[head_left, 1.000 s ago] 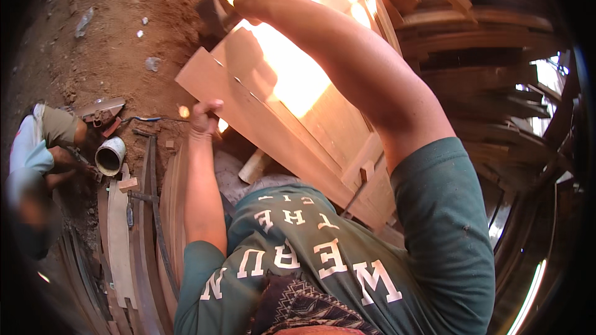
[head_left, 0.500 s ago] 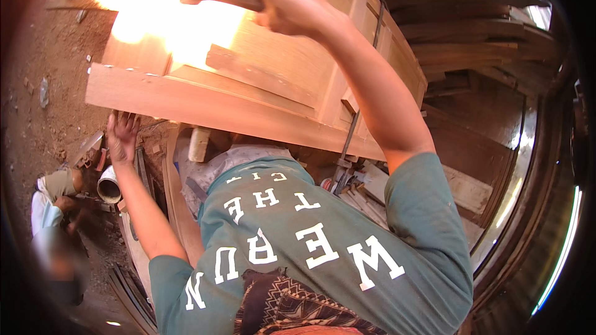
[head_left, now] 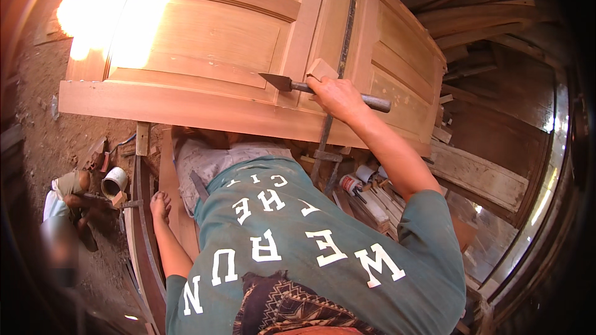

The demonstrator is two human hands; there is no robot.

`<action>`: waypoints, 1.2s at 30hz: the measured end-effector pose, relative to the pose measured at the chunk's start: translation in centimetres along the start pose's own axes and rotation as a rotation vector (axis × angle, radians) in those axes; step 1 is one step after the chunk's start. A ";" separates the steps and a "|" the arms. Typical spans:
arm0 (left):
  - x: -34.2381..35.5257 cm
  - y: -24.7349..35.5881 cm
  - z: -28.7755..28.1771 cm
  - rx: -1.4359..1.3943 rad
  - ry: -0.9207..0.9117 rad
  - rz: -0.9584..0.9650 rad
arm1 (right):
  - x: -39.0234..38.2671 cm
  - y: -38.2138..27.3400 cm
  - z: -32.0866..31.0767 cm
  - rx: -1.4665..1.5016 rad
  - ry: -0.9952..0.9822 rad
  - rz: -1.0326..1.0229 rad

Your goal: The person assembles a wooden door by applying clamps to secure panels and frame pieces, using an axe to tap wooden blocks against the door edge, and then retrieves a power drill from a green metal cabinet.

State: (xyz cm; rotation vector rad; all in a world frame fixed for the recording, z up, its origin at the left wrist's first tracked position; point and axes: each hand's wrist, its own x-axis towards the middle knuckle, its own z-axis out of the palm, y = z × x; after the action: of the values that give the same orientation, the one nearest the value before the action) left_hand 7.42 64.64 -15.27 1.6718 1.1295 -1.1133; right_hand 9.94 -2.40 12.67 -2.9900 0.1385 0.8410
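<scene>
My right hand (head_left: 340,99) is wrapped round the handle of a hammer (head_left: 279,82), whose dark head tapers to a point on the left. It is over the near part of a panelled wooden door (head_left: 217,37). Beside my knuckles, a small wood block (head_left: 321,69) sits against the long metal clamp (head_left: 347,18) that crosses the door. My left hand (head_left: 160,206) is off the door, low by my left side, with its fingers curled and nothing visible in them. A plain wood strip (head_left: 186,107) forms the door's near edge.
Sunlight glares on the door's left end. At the lower left a person (head_left: 65,201) crouches near a white bucket (head_left: 114,181). Stacked boards (head_left: 484,15) lie to the right. Wood offcuts (head_left: 372,205) and a white can (head_left: 351,184) are below the door's near edge.
My right hand has come down and right with the hammer from above the door's left part. My left hand has left the door's near edge, drawn back toward me and curled its fingers.
</scene>
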 end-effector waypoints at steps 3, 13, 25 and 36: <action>-3.1 -1.0 2.6 0.052 -0.025 0.032 | 0.0 0.2 0.9 0.019 0.045 -0.068; -5.4 -2.4 0.6 0.037 0.056 0.090 | 0.6 -1.5 0.0 -0.066 0.090 -0.152; -3.5 -15.1 -6.0 -0.084 0.186 -0.065 | -4.4 4.2 7.0 0.757 0.426 0.628; -9.4 -17.2 -7.7 0.745 0.427 0.245 | -13.1 17.1 25.7 0.722 0.638 0.987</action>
State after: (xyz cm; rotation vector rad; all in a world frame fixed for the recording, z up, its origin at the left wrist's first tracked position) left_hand -9.19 74.23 -6.66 2.6452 0.7456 -1.1144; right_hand -16.17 -17.02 -2.52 -2.2282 1.5876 -0.2284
